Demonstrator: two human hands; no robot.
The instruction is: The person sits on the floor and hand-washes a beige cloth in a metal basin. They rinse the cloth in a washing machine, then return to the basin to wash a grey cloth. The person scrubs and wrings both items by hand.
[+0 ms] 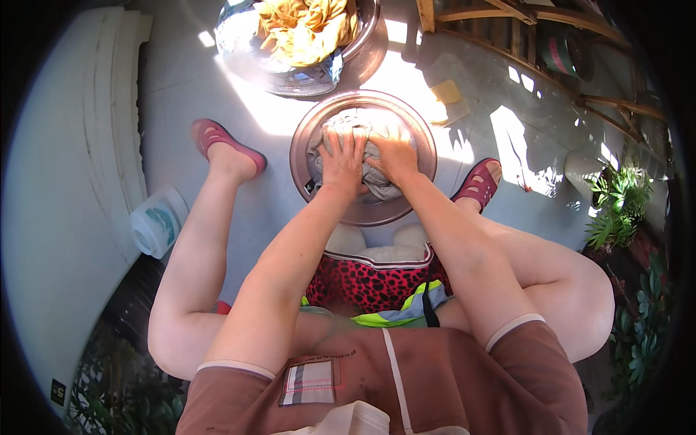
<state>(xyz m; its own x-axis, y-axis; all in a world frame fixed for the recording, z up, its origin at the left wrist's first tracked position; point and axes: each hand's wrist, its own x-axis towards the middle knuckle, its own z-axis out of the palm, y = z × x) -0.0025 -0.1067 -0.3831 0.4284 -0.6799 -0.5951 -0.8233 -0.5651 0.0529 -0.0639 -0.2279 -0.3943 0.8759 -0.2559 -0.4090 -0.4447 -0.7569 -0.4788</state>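
A round brown plastic basin (300, 179) stands on the floor between my feet, with a wad of wet grey cloth (383, 184) inside. My left hand (343, 163) grips the left side of the cloth, its fingers spread over the top. On the right side, my right hand (396, 155) clasps the same cloth, thumb towards the left hand. Strong sunlight washes out its fingertips. Both hands are close together within the rim. A small dark tag (309, 186) shows at the basin's left inner edge. The underside of the cloth is hidden.
Beyond the basin, another tub holds mustard-yellow cloth (304, 32) and dark blue clothing (304, 79). A translucent plastic jug (155, 228) stands by the white panel (65, 163) at left. A yellow object (447, 95), a wooden frame (478, 13) and a green plant (620, 201) are at right.
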